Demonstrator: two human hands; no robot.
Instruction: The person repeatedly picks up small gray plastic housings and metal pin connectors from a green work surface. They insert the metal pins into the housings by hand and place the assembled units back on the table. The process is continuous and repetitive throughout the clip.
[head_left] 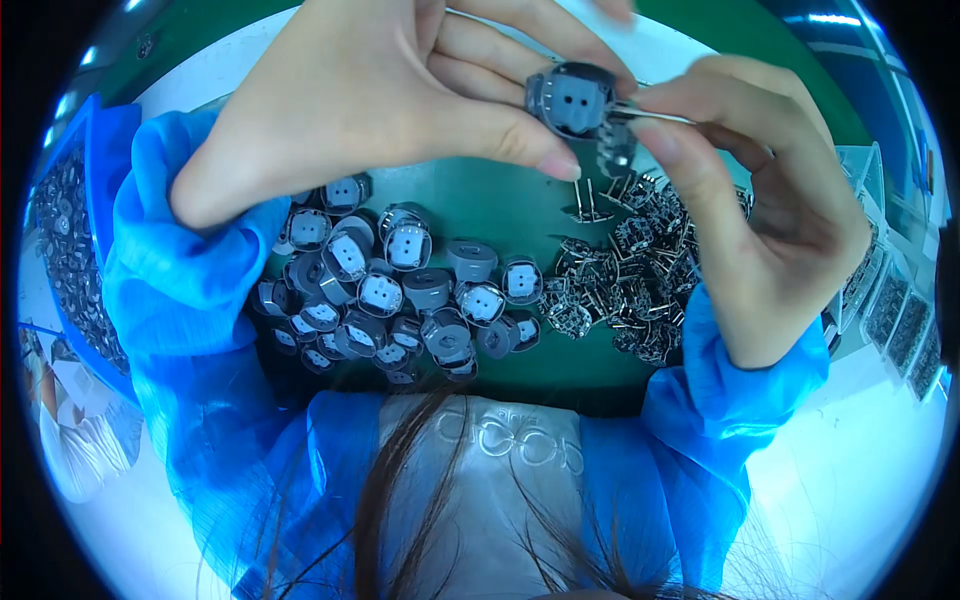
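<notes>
Between the thumb and fingers of my left hand (340, 95) sits a dark grey plastic housing (578, 100), its pale face with two small holes turned up. My right hand (775, 175) pinches a small metal-pronged part (655, 114) between thumb and index finger, its inner end touching or overlapping the housing's right edge. Just below that, a cluster of dark metal (617, 155) hangs beside the housing; whether it is joined to it I cannot tell. Several similar grey housings (408, 246) lie heaped below my left hand. Metal-pronged parts (645, 265) are piled near my right wrist.
A green mat (470, 190) covers the work surface under both piles. At the far left stands a blue bin (95, 250) of small dark parts. Clear compartment trays (895, 310) with small metal pieces stand at the right. A blurred fingertip (615, 8) shows at the top edge.
</notes>
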